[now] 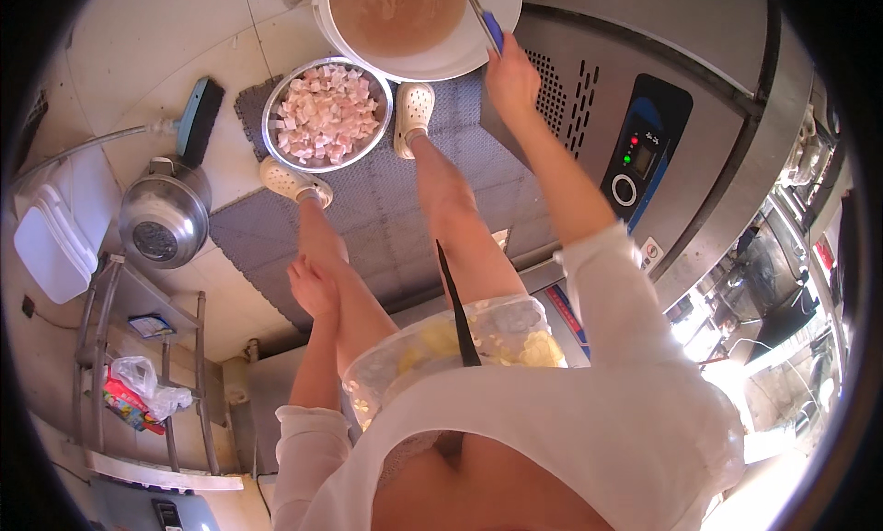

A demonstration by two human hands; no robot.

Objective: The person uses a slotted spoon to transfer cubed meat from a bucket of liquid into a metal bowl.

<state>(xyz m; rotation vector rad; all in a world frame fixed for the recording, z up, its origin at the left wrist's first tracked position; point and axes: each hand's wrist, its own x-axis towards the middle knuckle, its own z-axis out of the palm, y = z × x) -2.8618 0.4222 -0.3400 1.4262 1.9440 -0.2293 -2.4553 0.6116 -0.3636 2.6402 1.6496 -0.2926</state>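
Observation:
My right hand (512, 77) grips the blue handle (492, 30) of a metal-shafted utensil at the rim of a large white tub (500, 6). The utensil's far end lies beyond the top of the view. Cloudy brownish liquid (397, 13) fills part of the tub. My left hand (316, 286) rests on my left knee with nothing in it, its fingers loosely bent. On the floor between my feet, touching or very near the tub, stands a round steel basin (269, 117) heaped with pale pink diced meat (328, 113).
A stainless steel cabinet (690, 158) with a lit control panel (641, 151) stands to my right. Grey matting (372, 206) lies underfoot. To the left are a floor brush (200, 120), a steel pot (165, 220), a white plastic lid (52, 248) and a metal rack (201, 386) holding bags.

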